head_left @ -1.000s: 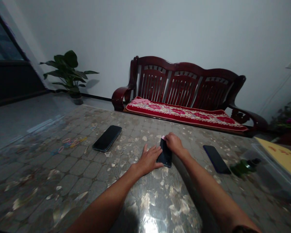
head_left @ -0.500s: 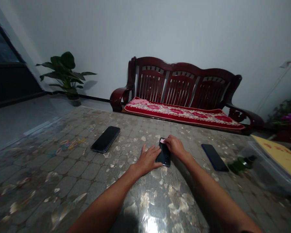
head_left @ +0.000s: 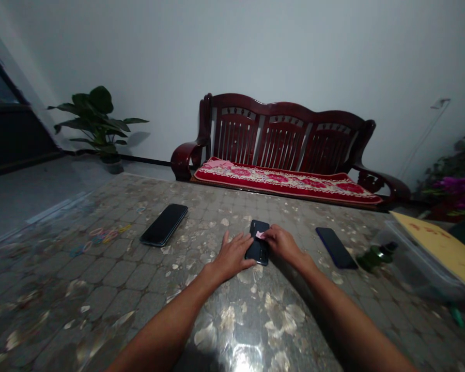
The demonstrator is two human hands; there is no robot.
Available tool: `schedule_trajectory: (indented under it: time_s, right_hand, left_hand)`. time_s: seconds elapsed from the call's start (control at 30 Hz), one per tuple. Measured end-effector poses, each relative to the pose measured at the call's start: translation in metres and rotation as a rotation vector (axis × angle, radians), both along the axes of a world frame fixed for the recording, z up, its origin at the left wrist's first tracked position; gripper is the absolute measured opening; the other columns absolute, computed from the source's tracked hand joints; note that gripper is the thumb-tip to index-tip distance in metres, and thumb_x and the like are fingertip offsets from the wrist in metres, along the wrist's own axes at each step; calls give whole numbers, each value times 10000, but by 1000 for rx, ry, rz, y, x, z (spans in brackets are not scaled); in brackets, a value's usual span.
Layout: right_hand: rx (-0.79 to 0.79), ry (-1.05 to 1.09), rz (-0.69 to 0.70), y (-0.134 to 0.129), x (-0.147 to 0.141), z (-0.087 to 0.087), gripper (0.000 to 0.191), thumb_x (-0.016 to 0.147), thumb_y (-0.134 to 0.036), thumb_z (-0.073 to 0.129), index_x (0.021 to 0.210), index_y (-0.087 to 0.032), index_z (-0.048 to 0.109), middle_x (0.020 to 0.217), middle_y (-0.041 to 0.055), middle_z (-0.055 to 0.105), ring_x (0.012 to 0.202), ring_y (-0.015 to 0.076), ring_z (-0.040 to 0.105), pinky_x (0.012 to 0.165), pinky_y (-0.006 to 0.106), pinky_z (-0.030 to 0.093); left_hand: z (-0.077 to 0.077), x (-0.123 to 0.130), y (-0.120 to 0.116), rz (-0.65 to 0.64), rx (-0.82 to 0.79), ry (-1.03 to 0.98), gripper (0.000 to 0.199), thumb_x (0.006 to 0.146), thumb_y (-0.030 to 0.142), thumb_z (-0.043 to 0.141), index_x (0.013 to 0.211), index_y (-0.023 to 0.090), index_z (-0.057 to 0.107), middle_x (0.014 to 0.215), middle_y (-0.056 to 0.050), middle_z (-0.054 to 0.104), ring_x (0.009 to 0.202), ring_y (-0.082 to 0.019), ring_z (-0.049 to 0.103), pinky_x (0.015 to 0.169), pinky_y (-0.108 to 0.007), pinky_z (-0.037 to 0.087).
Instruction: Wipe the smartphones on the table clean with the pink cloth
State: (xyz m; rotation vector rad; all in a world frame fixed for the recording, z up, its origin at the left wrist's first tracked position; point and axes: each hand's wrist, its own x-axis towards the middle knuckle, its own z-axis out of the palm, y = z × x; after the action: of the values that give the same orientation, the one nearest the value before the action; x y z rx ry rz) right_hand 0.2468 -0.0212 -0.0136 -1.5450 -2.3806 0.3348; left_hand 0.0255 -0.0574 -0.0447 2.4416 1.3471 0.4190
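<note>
A dark smartphone (head_left: 262,253) lies flat on the table, its far end pointing away from me. My left hand (head_left: 233,254) rests along its left side, fingers stretched out and touching the edge, thumb by the near corner. Pinched in the fingertips of my right hand (head_left: 282,242) is a small pink piece of paper or cloth (head_left: 259,235), which touches the middle of the phone's surface. Part of the phone's right edge is hidden by that hand.
Another black phone (head_left: 165,225) lies to the left, beside coloured rubber bands (head_left: 106,235). On the right are a blue-edged phone (head_left: 336,248), a green bottle (head_left: 376,257) and a clear plastic box (head_left: 418,258) under a yellow sheet (head_left: 442,245). A wooden bench (head_left: 282,139) stands behind the table.
My right hand has drawn the pink piece from the phone's far end toward its middle, baring the far end. The left hand keeps its place at the phone. The view has shifted slightly.
</note>
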Motion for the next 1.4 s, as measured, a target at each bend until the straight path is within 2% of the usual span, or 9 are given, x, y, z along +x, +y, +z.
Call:
schedule_trajectory:
  time_s: [0.13, 0.33, 0.5, 0.67, 0.8, 0.87, 1.07, 1.23, 1.4]
  right_hand:
    - [-72, 184, 114, -21, 7, -5, 244, 885, -143, 585, 977, -208, 802, 978, 47, 731, 908, 183, 654, 833, 257, 460]
    - [-52, 288, -61, -16, 12, -13, 242, 948, -304, 585, 952, -204, 805, 881, 51, 710, 868, 203, 656, 790, 285, 480]
    - [-35, 340, -50, -12, 14, -19, 257, 948, -339, 587, 972, -208, 807, 898, 55, 721, 872, 207, 663, 801, 293, 485]
    - [15, 441, -98, -14, 18, -28, 282, 937, -367, 585, 932, -194, 808, 862, 55, 720, 834, 207, 660, 766, 294, 483]
    - [45, 545, -153, -15, 17, -37, 275, 909, -362, 597, 934, -188, 809, 846, 62, 725, 849, 218, 662, 783, 308, 495]
    - [54, 575, -179, -15, 17, -39, 259, 900, -354, 599, 923, -200, 807, 856, 63, 732, 868, 222, 665, 802, 315, 502]
    - [67, 693, -256, -14, 22, -43, 225, 850, -356, 619, 857, -207, 788, 846, 58, 727, 847, 224, 663, 808, 332, 514]
    - [42, 739, -262, -14, 26, -45, 237, 843, -393, 636, 842, -209, 786, 821, 54, 720, 838, 225, 657, 790, 329, 517]
    - [38, 757, -292, -12, 25, -48, 233, 830, -388, 642, 843, -205, 786, 828, 52, 719, 839, 222, 656, 794, 330, 518]
  left_hand:
    - [2, 1, -2, 16, 0, 5, 647, 899, 433, 716, 1484, 265, 497, 1560, -147, 499, 1480, -359, 406, 1223, -707, 106]
    - [12, 9, -5, 24, 43, 41, 635, 851, 482, 766, 1411, 260, 566, 1514, -149, 553, 1446, -375, 446, 1233, -687, 113]
    - [28, 4, 3, -17, -20, 114, 749, 765, 537, 826, 1413, 255, 577, 1478, -152, 586, 1468, -432, 393, 1223, -714, 81]
    - [39, -9, 24, -71, -107, 210, 821, 767, 348, 837, 1500, 276, 475, 1571, -148, 484, 1507, -429, 327, 1208, -691, 206]
    - [44, -6, 46, -108, -60, 246, 820, 798, 80, 698, 1537, 302, 419, 1619, -126, 419, 1518, -386, 325, 1209, -648, 275]
    - [46, 1, 59, -140, -10, 285, 810, 815, 14, 613, 1537, 324, 417, 1629, -108, 404, 1527, -361, 318, 1209, -647, 283]
    - [50, 31, 95, -338, 46, 338, 757, 805, 16, 645, 1443, 405, 524, 1665, -48, 342, 1550, -362, 259, 1200, -702, 225]
    - [47, 41, 112, -380, 14, 334, 763, 717, 37, 745, 1356, 426, 597, 1655, -29, 366, 1546, -368, 267, 1209, -683, 219]
    - [47, 36, 115, -382, 39, 429, 831, 625, 64, 789, 1372, 362, 577, 1613, -97, 421, 1529, -399, 275, 1201, -685, 195]
